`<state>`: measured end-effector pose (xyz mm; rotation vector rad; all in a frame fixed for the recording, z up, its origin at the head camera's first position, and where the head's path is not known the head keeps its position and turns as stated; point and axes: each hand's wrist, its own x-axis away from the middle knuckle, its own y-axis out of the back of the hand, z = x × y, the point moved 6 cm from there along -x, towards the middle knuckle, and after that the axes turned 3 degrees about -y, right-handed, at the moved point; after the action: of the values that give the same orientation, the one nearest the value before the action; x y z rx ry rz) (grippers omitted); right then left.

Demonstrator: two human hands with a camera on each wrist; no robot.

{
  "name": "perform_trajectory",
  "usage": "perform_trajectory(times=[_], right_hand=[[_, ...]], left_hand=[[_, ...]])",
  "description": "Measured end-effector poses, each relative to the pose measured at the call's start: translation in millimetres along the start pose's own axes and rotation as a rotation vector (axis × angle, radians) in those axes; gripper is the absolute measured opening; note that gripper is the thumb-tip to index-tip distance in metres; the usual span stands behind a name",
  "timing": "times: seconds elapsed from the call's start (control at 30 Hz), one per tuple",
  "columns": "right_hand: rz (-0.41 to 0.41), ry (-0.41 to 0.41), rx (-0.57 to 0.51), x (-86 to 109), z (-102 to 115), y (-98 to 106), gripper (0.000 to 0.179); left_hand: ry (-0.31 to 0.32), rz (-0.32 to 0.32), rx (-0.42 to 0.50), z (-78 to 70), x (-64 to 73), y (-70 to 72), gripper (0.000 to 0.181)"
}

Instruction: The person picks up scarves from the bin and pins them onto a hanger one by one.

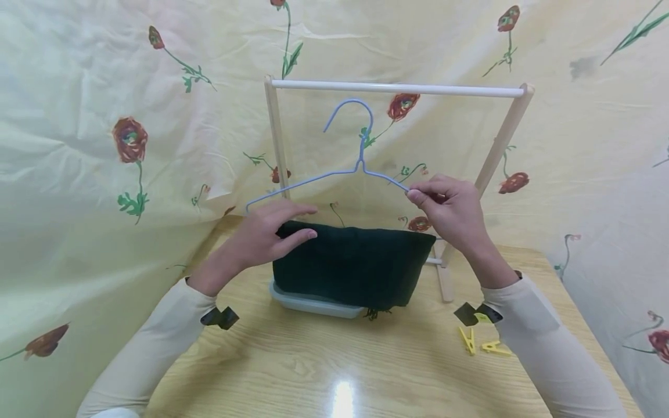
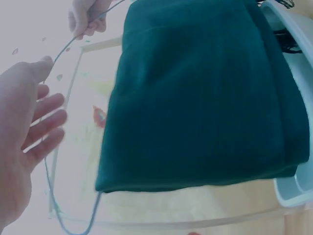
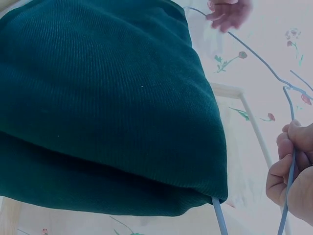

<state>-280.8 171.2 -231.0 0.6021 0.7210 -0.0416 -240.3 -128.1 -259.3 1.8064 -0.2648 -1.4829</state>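
A dark green fringed scarf [image 1: 350, 267] hangs folded over the lower bar of a blue wire hanger [image 1: 384, 175], whose hook points up. With thumb and fingertips my right hand [image 1: 452, 212] pinches the hanger's right sloping arm; the right wrist view shows the wire [image 3: 288, 181] running through its curled fingers. My left hand [image 1: 269, 235] is at the scarf's upper left corner, its fingers loosely extended and thumb apart. In the left wrist view the left hand [image 2: 29, 117] overlaps the hanger's left arm without curling round it. The scarf covers most of the bottom bar.
Behind the hanger stands a rack with a white top rail [image 1: 397, 88] and wooden legs. A pale blue tray [image 1: 313, 305] lies under the scarf on the wooden table [image 1: 272, 366]. Several yellow clothespins [image 1: 468, 341] lie by the right forearm. Flower-patterned fabric [image 1: 209, 139] surrounds the table.
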Motion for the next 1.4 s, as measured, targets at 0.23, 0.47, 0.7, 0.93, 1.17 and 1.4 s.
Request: perform_trajectory(times=[0.23, 0.47, 0.7, 0.93, 1.17, 1.4], right_hand=[[0.002, 0.002, -0.01, 0.6, 1.0, -0.7, 0.011], [0.01, 0.014, -0.037, 1.7, 2.0, -5.1, 0.01], [0.01, 0.022, -0.036, 2.8, 2.2, -5.9, 0.01], [0.029, 0.018, -0.034, 2.7, 2.6, -7.2, 0.011], [0.034, 0.025, -0.035, 1.8, 2.3, -6.8, 0.011], [0.023, 0.045, -0.008, -1.2, 2.9, -3.4, 0.011]], left_hand=[[0.003, -0.167, -0.028, 9.1, -9.3, 25.2, 0.043], [0.213, -0.112, 0.06, 32.2, -16.8, 28.2, 0.043], [0.386, 0.006, 0.184, 51.8, -18.1, 23.6, 0.035], [0.438, 0.078, 0.288, 59.2, -22.9, 18.9, 0.027], [0.458, 0.106, 0.344, 59.2, -27.9, 16.6, 0.019], [0.449, 0.09, 0.375, 59.0, -29.9, 16.2, 0.014]])
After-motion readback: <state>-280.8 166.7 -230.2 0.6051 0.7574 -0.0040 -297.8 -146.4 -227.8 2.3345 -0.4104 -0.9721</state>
